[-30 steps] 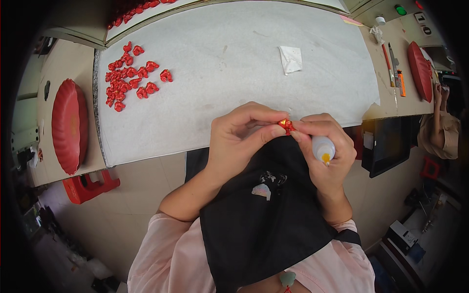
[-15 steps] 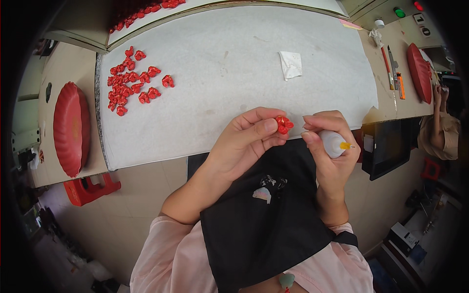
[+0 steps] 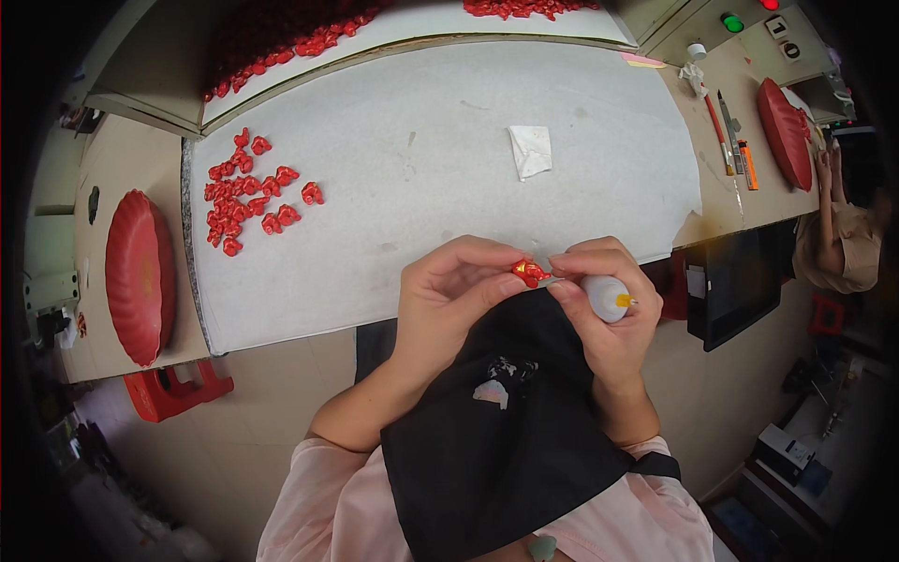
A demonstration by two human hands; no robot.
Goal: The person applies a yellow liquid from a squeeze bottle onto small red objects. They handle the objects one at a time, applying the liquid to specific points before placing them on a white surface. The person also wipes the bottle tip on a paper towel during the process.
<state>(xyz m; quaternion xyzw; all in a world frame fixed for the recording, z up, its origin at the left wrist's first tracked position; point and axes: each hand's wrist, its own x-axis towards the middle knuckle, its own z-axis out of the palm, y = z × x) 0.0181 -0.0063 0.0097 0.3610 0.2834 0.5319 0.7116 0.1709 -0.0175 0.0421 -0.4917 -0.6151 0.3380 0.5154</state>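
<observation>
Two hands meet just above the near edge of the bench. The left hand (image 3: 449, 300) is curled, its thumb and fingertips pinching a small red piece (image 3: 529, 273) at its 2 o'clock. The right hand (image 3: 604, 318) touches that same piece with its fingertips from the 3 o'clock side, and its palm is closed around a small white bottle (image 3: 604, 297) whose yellow tip points toward 4 o'clock. Both hands hover over a black cloth (image 3: 496, 440) that lies across the person's lap, at 6 o'clock from the hands; a pale patch shows near its middle.

Outward, the bench (image 3: 712, 211) carries a wide grey-white sheet (image 3: 421, 169) that fills the space from 10 to 1 o'clock of the hands. On it, at about 10 o'clock and well apart from the hands, lies a loose cluster of red pieces (image 3: 248, 197) like the one held. At 12 o'clock, further up the sheet, lies a folded white paper scrap (image 3: 531, 150). A raised tray (image 3: 412, 28) along the far edge holds many more red pieces.

At 9 o'clock, off the sheet, a red ribbed disc (image 3: 136, 276) rests on the bench, with a red plastic stool (image 3: 173, 393) below it on the floor. At 2 o'clock lie pens and slim tools (image 3: 735, 150) and a second red disc (image 3: 782, 131). Another person's hand (image 3: 829, 178) shows just beyond it at the right rim.
</observation>
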